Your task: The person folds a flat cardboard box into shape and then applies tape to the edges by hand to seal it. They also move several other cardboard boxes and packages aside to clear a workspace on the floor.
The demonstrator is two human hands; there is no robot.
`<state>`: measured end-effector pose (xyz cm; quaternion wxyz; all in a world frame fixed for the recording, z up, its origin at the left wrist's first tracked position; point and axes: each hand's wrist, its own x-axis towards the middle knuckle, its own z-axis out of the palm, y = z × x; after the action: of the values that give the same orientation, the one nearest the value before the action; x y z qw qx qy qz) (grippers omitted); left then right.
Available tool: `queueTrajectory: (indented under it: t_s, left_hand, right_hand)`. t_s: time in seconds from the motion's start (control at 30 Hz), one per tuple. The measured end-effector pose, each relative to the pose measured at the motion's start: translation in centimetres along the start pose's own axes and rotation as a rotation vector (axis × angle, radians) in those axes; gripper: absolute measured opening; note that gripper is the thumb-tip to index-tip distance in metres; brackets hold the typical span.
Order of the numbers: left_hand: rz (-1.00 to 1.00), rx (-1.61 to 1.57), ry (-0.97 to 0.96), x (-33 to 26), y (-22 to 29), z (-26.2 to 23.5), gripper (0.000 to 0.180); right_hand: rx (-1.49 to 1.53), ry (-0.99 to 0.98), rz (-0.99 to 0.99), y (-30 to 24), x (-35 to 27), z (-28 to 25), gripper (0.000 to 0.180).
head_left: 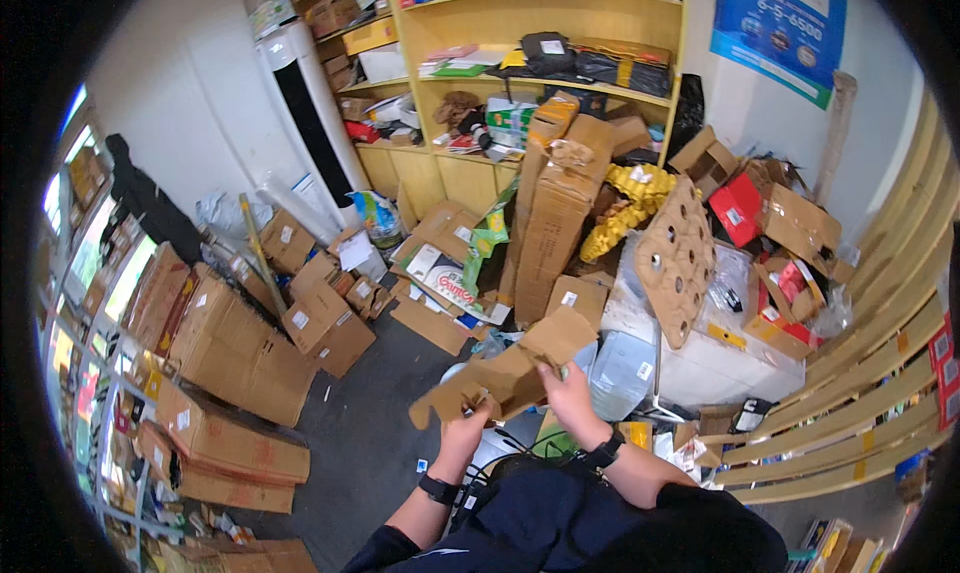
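In front of my body I hold up a flattened piece of brown cardboard with cut, uneven edges. My left hand grips its lower left part, the fingers curled over the edge by a torn or folded spot. Toward the right end, my right hand is closed on the lower edge. Both wrists wear dark bands. Below the cardboard, dark cables run close to my lap. Just right of my right hand lies a grey plastic mailing bag.
Tall brown cartons stand ahead, before a wooden shelf. A moulded pulp tray leans on a white box at right. Large cartons line the left side of the dark floor. Wooden slats rise at right.
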<state>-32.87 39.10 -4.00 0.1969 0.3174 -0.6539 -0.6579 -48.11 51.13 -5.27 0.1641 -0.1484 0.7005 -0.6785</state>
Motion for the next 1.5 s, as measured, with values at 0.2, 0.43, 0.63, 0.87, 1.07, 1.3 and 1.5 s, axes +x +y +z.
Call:
queueTrajectory:
  t_s: [0.2, 0.43, 0.63, 0.87, 1.07, 1.3, 1.5]
  left_hand:
    - [-0.062, -0.356, -0.394, -1.2, 1.2, -3.6, 0.051]
    - [-0.025, -0.696, -0.468, -0.8, 0.6, -3.5, 0.042]
    - [-0.060, -0.416, -0.225, -1.2, 1.4, -3.7, 0.054]
    - [0.278, 0.335, 0.079, 0.9, 2.8, -3.3, 0.059]
    - [-0.111, -0.530, 0.160, 2.0, 2.5, -4.9, 0.032]
    - [-0.414, -0.845, -0.068, 2.0, 2.3, -4.6, 0.038]
    - [-0.308, -0.908, -0.055, 1.6, 3.7, -3.5, 0.041]
  right_hand:
    - [0.416, -0.149, 0.423, -1.2, 2.6, -3.6, 0.025]
    - [0.514, -0.264, 0.478, 2.1, 4.3, -3.6, 0.021]
    - [0.351, -0.214, 0.476, -1.4, 3.6, -3.9, 0.019]
    - [0.122, -0.306, 0.414, -2.9, 2.8, -2.2, 0.025]
    - [0.141, -0.416, 0.246, -4.1, 2.3, -2.4, 0.029]
    - [0.618, -0.507, 0.184, -4.9, 0.9, -2.9, 0.040]
    - [0.731, -0.444, 0.287, -5.4, 2.4, -3.0, 0.041]
